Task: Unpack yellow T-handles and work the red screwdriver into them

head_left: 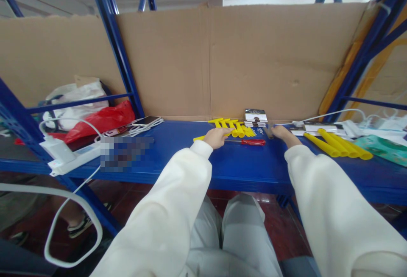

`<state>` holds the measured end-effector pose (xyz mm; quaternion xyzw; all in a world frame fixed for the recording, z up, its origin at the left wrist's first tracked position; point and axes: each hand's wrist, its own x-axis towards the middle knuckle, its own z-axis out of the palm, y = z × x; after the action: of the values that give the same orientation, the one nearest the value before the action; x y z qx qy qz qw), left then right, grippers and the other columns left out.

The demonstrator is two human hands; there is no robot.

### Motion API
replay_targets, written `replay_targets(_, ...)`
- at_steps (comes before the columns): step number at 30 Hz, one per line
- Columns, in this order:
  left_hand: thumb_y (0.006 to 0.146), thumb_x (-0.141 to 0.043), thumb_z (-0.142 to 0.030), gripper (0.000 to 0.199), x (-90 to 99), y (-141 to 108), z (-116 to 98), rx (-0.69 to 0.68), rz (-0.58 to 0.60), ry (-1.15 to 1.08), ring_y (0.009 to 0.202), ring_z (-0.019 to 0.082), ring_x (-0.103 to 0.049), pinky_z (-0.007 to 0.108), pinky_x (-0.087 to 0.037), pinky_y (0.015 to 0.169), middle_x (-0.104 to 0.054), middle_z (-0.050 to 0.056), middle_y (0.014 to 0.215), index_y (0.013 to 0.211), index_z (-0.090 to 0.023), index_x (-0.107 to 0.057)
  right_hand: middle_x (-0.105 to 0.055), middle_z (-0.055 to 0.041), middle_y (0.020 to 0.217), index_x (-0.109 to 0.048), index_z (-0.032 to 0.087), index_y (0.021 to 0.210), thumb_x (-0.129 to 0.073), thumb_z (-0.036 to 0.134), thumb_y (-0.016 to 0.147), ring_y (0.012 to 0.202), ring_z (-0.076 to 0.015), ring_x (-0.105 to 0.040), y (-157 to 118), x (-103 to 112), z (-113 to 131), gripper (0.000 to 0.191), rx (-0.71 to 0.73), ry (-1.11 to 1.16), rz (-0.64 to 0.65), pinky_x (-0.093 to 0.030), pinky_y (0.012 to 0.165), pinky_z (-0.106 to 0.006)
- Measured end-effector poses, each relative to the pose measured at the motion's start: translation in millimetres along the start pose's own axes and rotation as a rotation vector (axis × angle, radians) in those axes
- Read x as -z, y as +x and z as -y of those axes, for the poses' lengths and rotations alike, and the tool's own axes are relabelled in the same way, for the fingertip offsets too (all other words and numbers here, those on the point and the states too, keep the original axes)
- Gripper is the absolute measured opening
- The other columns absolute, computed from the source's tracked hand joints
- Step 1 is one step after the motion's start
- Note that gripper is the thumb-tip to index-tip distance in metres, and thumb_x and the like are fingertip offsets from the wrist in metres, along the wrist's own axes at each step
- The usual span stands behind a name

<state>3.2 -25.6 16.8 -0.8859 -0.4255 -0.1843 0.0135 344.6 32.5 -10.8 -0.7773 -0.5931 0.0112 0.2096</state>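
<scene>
My left hand (218, 137) is over the blue table, beside a row of yellow plastic parts (234, 132); a finger points right toward them, and what its other fingers do is too small to tell. A screwdriver with a red handle (253, 142) lies just right of it, its shaft running toward the hand. My right hand (282, 133) rests at a small dark metallic piece (269, 132) near the back of the table; its fingertips are too small to make out. Small silvery bits (260, 131) lie between the yellow parts and that piece.
Black-and-white boxes (255, 116) stand against the cardboard wall (254, 56). Long yellow tubes (341, 144) and a green packet (381, 147) lie right. At left are a power strip (78, 158), phone (146, 120), cables and a red bag (101, 122). Part of a person's leg (68, 214) shows lower left.
</scene>
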Motion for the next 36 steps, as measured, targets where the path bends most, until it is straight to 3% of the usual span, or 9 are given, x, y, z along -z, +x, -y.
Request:
replay_targets(9,0.095,-0.056,-0.013,0.055,1.5,-1,-3,0.000,0.003,-0.008,0.133,0.020,-0.060,0.031,-0.044,0.114,-0.063,0.000,0.144,0.145,-0.035,-0.057,-0.076,-0.0209,0.108,-0.077,0.006,0.112,-0.050,0.032,0.098,0.107,-0.0293,-0.071,1,7,6,0.040,-0.127,-0.113,0.049,-0.053,0.083,-0.031)
replay_targets(19,0.095,-0.056,-0.013,0.054,3.1,-2,-4,0.008,-0.006,-0.036,0.134,0.019,-0.059,0.030,-0.044,0.115,-0.062,-0.001,0.145,0.144,-0.035,-0.059,-0.076,-0.0235,0.105,-0.077,0.004,0.109,-0.059,0.034,0.096,0.094,-0.0296,-0.072,-4,5,0,0.038,-0.131,0.014,0.045,-0.054,0.078,-0.034)
replay_targets(31,0.095,-0.056,-0.014,0.054,3.5,-2,-4,0.007,0.008,-0.021,0.135,0.020,-0.058,0.030,-0.043,0.115,-0.061,0.000,0.146,0.146,-0.032,-0.057,-0.075,-0.0235,0.110,-0.075,0.004,0.112,-0.055,0.031,0.097,0.107,-0.0303,-0.071,0,4,6,0.037,-0.085,-0.173,0.126,-0.052,0.086,-0.033)
replay_targets(36,0.095,-0.055,-0.014,0.053,2.4,-1,-3,-0.007,0.014,-0.024,0.135,0.020,-0.058,0.031,-0.043,0.115,-0.061,0.001,0.146,0.145,-0.032,-0.057,-0.074,-0.0244,0.112,-0.076,0.006,0.111,-0.057,0.038,0.096,0.110,-0.0310,-0.070,5,-3,-1,0.040,-0.071,-0.180,0.063,-0.053,0.089,-0.035)
